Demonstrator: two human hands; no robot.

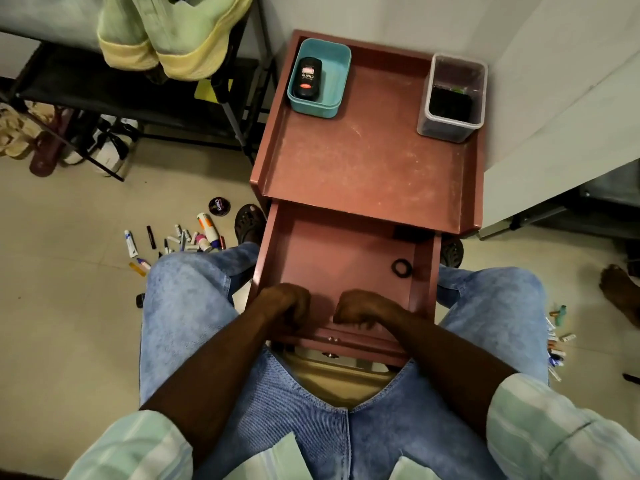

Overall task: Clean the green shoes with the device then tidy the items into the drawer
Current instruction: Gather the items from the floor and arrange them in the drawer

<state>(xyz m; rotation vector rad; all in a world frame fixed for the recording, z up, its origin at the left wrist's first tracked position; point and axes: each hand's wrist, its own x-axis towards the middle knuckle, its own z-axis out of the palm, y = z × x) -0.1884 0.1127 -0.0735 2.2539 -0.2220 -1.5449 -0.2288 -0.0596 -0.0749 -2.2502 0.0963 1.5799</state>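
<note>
The reddish-brown drawer of the small cabinet stands pulled out over my knees. My left hand and my right hand both curl over the drawer's front edge, gripping it. Inside the drawer lies a small black ring. On the cabinet top a teal tray holds a black shoe-polish device. A clear plastic box with something dark inside stands at the top's right corner. The pair of green shoes rests on the black rack at the upper left.
A black shoe rack with sandals under it stands left of the cabinet. Several tubes and markers and a round polish tin litter the floor on the left. More small items lie on the right. Another person's foot shows at the right edge.
</note>
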